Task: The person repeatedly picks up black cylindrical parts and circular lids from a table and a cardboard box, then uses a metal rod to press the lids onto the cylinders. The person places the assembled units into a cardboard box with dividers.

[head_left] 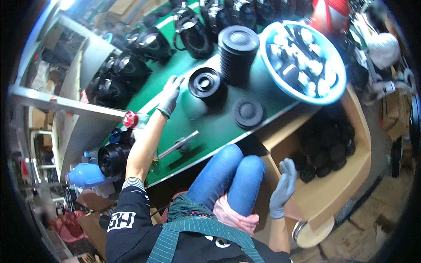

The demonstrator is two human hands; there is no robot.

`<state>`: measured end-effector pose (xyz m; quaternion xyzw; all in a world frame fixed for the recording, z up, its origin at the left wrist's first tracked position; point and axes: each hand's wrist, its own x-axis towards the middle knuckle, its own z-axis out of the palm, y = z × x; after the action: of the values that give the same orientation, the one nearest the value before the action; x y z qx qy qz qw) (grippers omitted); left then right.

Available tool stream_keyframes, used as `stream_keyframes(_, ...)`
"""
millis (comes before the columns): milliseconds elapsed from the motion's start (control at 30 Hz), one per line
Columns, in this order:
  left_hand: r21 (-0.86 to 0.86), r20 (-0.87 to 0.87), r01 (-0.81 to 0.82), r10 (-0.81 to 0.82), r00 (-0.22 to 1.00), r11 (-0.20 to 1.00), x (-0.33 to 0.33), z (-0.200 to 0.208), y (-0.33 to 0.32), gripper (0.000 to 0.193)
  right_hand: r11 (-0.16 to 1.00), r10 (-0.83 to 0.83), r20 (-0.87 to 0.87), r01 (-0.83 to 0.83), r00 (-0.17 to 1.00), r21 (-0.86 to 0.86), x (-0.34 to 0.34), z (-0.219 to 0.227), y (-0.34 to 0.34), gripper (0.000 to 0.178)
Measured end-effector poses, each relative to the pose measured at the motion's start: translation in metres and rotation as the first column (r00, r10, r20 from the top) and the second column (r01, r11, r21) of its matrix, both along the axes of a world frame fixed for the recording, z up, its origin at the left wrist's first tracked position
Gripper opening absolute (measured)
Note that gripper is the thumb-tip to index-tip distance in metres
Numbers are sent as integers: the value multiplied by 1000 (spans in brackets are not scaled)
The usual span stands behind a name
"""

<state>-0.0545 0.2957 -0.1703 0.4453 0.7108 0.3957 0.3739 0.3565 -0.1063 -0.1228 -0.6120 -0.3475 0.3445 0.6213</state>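
My left hand (pixel 170 95), in a grey glove, reaches over the green table with its fingers stretched out and nothing in it. Just right of its fingertips is a round black part (pixel 205 82) with a bright metal centre; I see a narrow gap between them. Behind that part rises a stack of black ribbed discs (pixel 239 55). A single flat black disc (pixel 248 113) lies near the table's front edge. My right hand (pixel 283 187), also gloved, is held beside the cardboard box (pixel 315 204), palm inward, fingers extended and holding nothing.
Several black round pieces (pixel 329 149) lie in the box. A light blue basin (pixel 337 94) of white-and-black parts stands at the table's right edge. A metal rod tool (pixel 179 144) and a red-capped jar (pixel 130 119) are by my left forearm. Black assemblies (pixel 195 37) line the back.
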Motion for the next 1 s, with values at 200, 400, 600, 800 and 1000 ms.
stream_keyframes(200,543,-776,351,296,557,763,-26,98,79,68,976,217,36,-217,976,13,-51,14,22,47)
stream_keyframes(400,297,-875,324,121,468,898,-73,115,106,43,991,128,75,-125,989,-55,-51,28,30,49)
stream_keyframes(600,427,-803,521,46,594,739,-35,196,-25,32,936,251,352,-318,902,148,-69,76,88,52)
stream_keyframes(800,227,-634,805,-545,549,547,-37,311,-184,35,609,208,822,-728,531,316,-122,196,191,84)
stream_keyframes(1000,151,-500,936,-793,349,317,-33,310,-272,54,401,671,642,-910,371,107,-119,198,109,53)
